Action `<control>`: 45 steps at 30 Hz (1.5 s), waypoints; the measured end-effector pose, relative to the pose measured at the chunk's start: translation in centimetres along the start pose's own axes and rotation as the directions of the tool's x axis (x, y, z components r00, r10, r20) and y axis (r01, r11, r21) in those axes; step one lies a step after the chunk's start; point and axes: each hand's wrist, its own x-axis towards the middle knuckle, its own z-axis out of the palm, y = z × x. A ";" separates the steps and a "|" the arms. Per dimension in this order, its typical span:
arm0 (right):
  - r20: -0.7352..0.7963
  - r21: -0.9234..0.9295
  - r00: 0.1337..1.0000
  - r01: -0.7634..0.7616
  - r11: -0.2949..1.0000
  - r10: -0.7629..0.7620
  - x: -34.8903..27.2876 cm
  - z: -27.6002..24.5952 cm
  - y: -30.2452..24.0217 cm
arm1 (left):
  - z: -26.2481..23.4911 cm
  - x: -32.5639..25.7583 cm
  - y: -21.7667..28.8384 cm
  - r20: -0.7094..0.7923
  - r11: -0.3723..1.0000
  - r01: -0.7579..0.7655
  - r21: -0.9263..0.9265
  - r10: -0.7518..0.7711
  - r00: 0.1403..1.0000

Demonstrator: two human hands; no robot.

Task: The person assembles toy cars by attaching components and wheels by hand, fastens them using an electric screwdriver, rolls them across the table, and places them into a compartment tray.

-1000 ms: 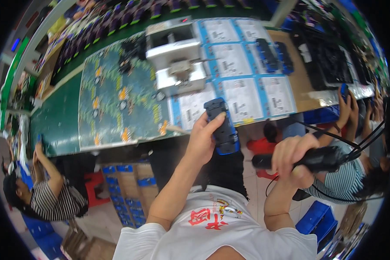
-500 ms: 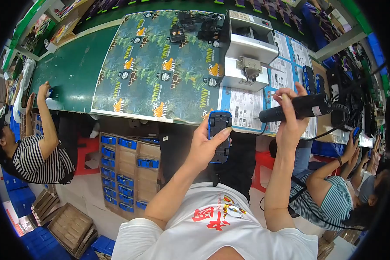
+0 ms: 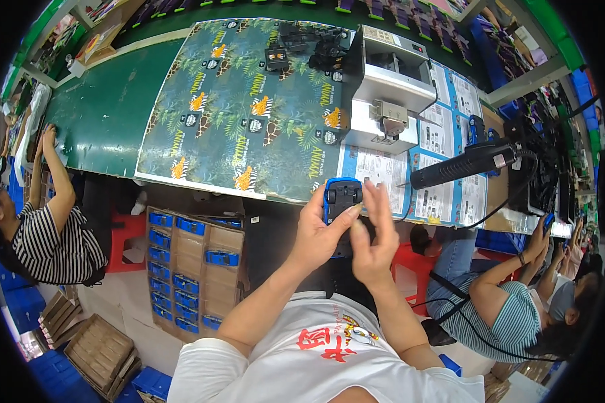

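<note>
My left hand (image 3: 320, 232) holds a blue and black toy car (image 3: 342, 199) upside down just in front of the table edge. My right hand (image 3: 375, 235) is beside it on the right, fingers up against the car's side, touching it. A black electric screwdriver (image 3: 462, 164) with a cable lies on the printed sheets on the table to the right, no hand on it. A grey and white machine (image 3: 390, 87) stands on the table beyond the car.
A jungle-print sheet (image 3: 249, 107) covers the green table (image 3: 107, 114). A cardboard box of blue parts (image 3: 188, 269) stands on the floor at left. One person in stripes (image 3: 47, 228) sits at left, another (image 3: 511, 302) at right.
My right hand has put the black screwdriver down on the table and come to the car. The view has shifted a little; my left hand still holds the car.
</note>
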 end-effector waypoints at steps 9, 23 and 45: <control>0.260 -0.538 0.929 0.365 0.760 -0.263 2.6 -0.6 -2.4 | -0.6 0.3 0.5 -0.018 0.985 -0.058 0.163 0.061 0.998; 0.217 0.183 0.945 -0.284 0.941 0.243 4.8 0.1 -1.4 | -1.0 -0.8 0.2 0.048 0.990 -0.085 0.117 0.080 0.996; 0.141 0.362 0.962 -0.270 0.892 0.234 3.5 1.4 0.6 | 0.6 -1.2 0.7 0.054 0.973 -0.165 0.162 0.158 0.986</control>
